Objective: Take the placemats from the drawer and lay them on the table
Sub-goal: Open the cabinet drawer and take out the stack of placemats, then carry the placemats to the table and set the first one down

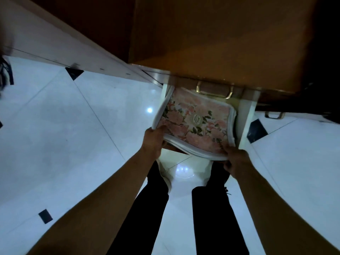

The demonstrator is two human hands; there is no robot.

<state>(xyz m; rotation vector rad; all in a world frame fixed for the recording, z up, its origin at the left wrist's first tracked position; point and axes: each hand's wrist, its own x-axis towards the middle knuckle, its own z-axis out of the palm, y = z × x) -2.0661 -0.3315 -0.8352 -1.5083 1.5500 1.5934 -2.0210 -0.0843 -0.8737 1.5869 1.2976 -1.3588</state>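
near: dark trouser legs over white floor (55, 126) | left hand (154, 139) grips placemats (195, 122) at near-left corner, right hand (236, 160) pinches near-right edge | floral stack tilted up over the open drawer (246, 124) | far: brass handle (213, 91) | progress, I judge: removal underway; carrying and laying on the table both remain

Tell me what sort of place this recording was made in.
Probably a room in a home: a glossy white tiled floor with black diamond insets, a brown wooden cabinet with a brass handle, and a stack of pink floral placemats at its open white drawer.
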